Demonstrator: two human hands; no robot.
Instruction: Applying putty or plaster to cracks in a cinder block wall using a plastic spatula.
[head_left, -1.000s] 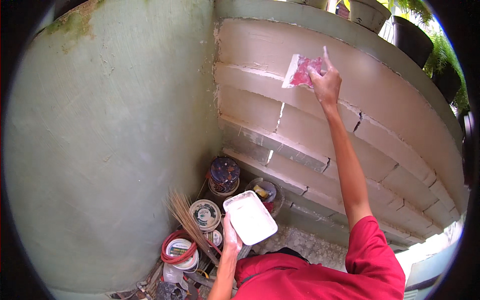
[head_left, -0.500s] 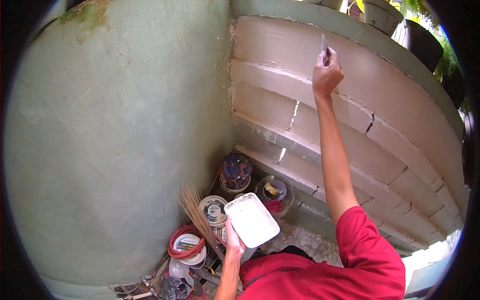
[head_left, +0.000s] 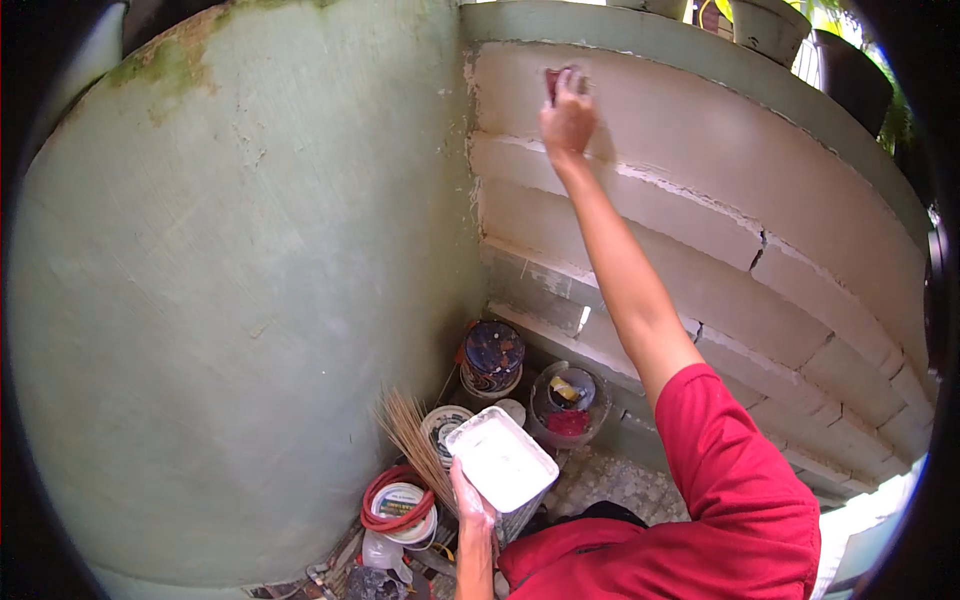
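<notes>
My right hand is raised against the top pale pink band of the block wall, near its left corner, gripping a red spreader that my fingers partly hide. White smears mark the hand and the wall's ridges. Low in the middle, my left hand grips the near left side of a white rectangular tray with white paste in it.
A green plastered wall fills the left. Paint buckets, a basin, bundled sticks and a coiled red hose crowd the corner below. Potted plants line the wall top.
My right hand has swept left along the upper wall with the spreader, which turned away from view. The view has shifted a little; my left hand still holds the tray low.
</notes>
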